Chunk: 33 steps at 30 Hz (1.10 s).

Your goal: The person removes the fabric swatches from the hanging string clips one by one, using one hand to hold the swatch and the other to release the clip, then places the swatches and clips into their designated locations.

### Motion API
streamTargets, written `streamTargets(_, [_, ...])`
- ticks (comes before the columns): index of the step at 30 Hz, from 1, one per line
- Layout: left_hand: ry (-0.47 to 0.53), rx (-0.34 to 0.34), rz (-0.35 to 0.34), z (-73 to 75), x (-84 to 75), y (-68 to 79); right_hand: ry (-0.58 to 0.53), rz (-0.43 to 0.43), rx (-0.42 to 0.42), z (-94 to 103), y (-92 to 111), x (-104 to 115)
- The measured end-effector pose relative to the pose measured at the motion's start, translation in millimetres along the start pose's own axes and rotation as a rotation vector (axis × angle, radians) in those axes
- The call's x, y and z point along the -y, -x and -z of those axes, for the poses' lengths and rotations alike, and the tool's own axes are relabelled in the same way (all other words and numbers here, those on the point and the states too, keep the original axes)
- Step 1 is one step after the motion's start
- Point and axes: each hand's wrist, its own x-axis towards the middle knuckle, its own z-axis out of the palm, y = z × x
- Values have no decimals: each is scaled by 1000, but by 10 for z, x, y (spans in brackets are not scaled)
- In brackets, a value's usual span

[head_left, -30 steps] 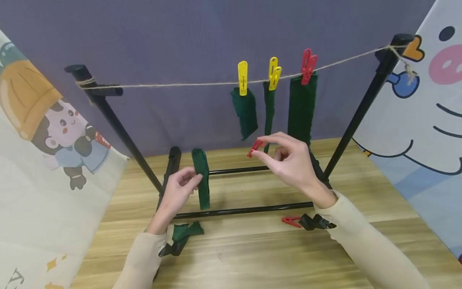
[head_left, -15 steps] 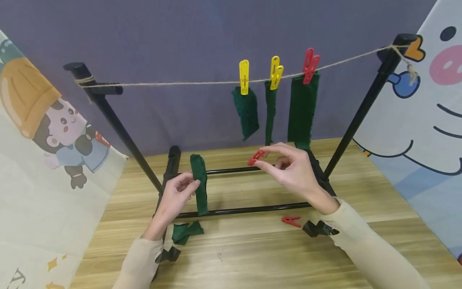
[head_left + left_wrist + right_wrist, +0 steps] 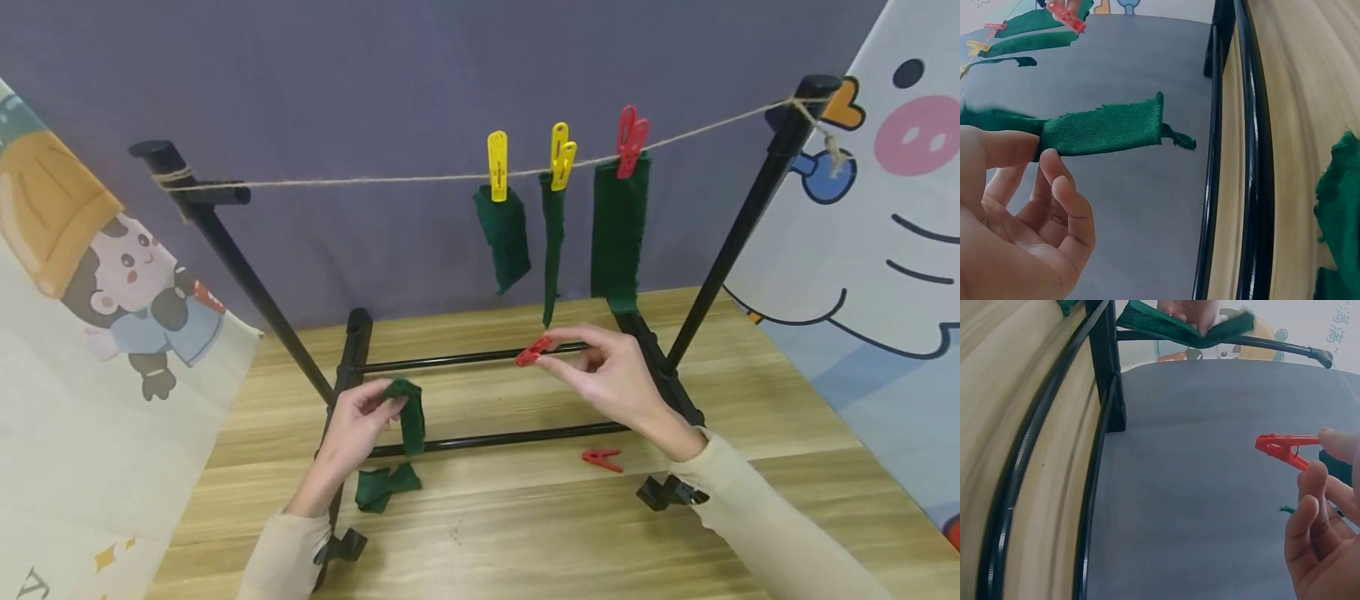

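Between thumb and fingers my left hand (image 3: pixel 358 425) pinches a green cloth strip (image 3: pixel 412 421), which hangs down over the lower left of the rack; the left wrist view shows the strip (image 3: pixel 1104 128) held near its middle. My right hand (image 3: pixel 611 375) pinches a red clothespin (image 3: pixel 532 351) by its handle end, and in the right wrist view the clothespin (image 3: pixel 1282 447) has nothing in its jaws. Above the hands, a twine line (image 3: pixel 360 180) carries several pieces: a short green cloth (image 3: pixel 504 237), a narrow strip (image 3: pixel 552 250) and a wide piece (image 3: pixel 619 233).
Two yellow clothespins (image 3: pixel 498 167) and a red clothespin (image 3: pixel 631 142) grip the hung cloths. A crumpled green cloth (image 3: pixel 386 486) and another red clothespin (image 3: pixel 603 459) lie on the wooden table (image 3: pixel 510 525). Black rack posts (image 3: pixel 738 242) stand at both sides.
Both hands have moved lower. The strip in my left hand stood up above the fingers and now its top droops over. The right hand keeps its hold on the red clothespin.
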Motion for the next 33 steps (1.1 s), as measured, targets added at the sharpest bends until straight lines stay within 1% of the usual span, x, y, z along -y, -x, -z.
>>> streamTargets(6, [-27,44,-12,-3,70,66,18,-54,25,-6,91,-85])
streamTargets(12, [-110,85,-16,-41,174,166,13,-117,61,-24,205,-163])
streamTargets(16, [-142,78,-14,-59,208,210,-5,-143,72,-40,263,-216])
streamTargets(20, [-149,75,-5,-75,216,235,5,-160,74,-56,311,-268])
streamTargets(24, [-141,99,-4,-99,237,246,-5,-188,79,-73,345,-304])
streamTargets(28, [-134,127,-11,-115,275,260,-30,-208,110,-90,379,-336])
streamTargets(33, [-159,151,-15,-122,302,290,-13,-225,157,-87,444,-409])
